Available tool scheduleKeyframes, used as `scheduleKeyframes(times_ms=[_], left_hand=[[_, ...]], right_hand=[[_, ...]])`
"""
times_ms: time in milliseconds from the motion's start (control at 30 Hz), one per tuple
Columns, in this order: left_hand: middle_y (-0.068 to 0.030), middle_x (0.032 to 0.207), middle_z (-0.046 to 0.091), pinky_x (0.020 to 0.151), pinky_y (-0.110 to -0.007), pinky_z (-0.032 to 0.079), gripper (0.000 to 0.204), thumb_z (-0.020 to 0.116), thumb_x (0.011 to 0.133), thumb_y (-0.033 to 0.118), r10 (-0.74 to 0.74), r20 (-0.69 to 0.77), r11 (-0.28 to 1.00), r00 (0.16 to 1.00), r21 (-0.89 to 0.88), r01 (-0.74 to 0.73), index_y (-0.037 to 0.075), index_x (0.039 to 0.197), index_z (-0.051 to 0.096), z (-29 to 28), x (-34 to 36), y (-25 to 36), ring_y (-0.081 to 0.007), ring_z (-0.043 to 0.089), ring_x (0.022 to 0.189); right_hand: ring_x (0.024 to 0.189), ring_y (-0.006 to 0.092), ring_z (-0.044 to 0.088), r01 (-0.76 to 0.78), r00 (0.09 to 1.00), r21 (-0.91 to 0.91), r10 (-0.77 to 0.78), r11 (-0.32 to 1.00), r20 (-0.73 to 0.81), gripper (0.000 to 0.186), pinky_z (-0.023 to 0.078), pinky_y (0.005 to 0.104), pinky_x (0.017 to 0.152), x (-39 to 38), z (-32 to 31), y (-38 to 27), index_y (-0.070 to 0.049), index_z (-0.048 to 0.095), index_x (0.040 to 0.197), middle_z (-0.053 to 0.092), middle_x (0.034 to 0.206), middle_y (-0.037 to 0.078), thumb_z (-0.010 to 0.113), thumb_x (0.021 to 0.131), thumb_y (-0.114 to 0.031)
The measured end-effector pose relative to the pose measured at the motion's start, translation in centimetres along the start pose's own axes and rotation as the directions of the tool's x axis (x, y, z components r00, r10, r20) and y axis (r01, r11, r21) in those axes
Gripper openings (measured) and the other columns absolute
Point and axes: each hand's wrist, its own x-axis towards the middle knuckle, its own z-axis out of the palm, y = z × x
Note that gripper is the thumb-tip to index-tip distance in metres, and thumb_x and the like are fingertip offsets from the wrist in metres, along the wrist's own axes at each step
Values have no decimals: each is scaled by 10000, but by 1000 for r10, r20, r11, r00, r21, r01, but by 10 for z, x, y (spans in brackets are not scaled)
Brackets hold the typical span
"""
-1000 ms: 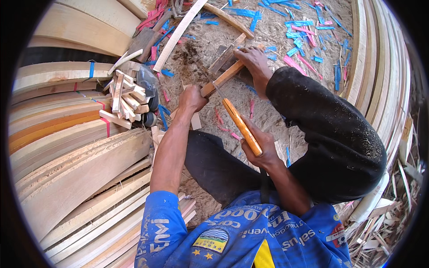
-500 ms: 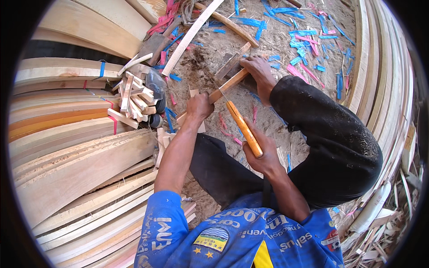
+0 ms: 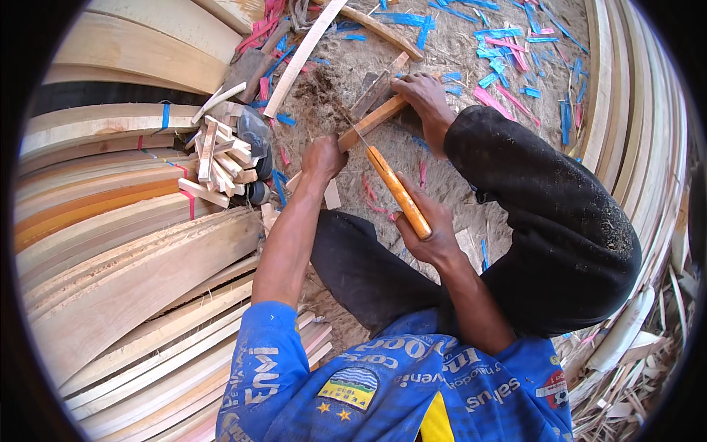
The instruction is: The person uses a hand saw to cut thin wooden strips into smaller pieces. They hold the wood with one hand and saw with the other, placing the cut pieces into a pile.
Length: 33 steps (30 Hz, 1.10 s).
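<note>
My left hand is closed around the near end of a narrow wooden strip. My bare foot presses the strip's far end. In my right hand is a handsaw with a long, straight, orange-brown wooden handle. Its thin blade crosses the strip just beyond my left fingers; how deep it has cut I cannot tell. Under the strip, a darker wooden block lies on the ground. A small pale offcut shows beside my left wrist.
Stacked boards fill the left side, with a heap of short wood pieces by them. Long planks curve along the right. Blue and pink ribbon scraps litter the sandy ground. A pale slat lies ahead.
The saw and my right hand have shifted slightly forward along the cut. The whole view has moved a little; my left hand and foot still hold the strip.
</note>
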Motion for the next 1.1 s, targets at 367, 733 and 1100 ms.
scheduleKeyframes(times_ms=[367,733,1100], left_hand=[[-245,934,699,801,-480,552,267,656,748,183,-24,35,999,999,35,23,50,971,718,-22,-3,5,-396,691,892],[-242,949,701,804,-486,557,278,669,733,181,-18,37,999,999,30,17,46,971,718,-24,0,9,-404,693,891],[-241,934,703,792,-469,559,272,653,733,182,2,60,1000,998,15,-3,31,949,723,-24,6,4,-383,698,871]], right_hand=[[794,371,700,-13,999,-117,18,993,45,640,555,403,723,-89,-39,-28,-63,470,1413,681,1009,234,606,790,-9],[881,325,720,57,996,-184,-42,981,82,677,569,355,784,-147,-72,-53,-8,409,1449,680,1097,228,602,800,-3],[810,316,725,29,998,-152,-19,988,65,670,574,369,747,-149,-78,-66,-17,447,1428,699,945,208,603,778,25]])
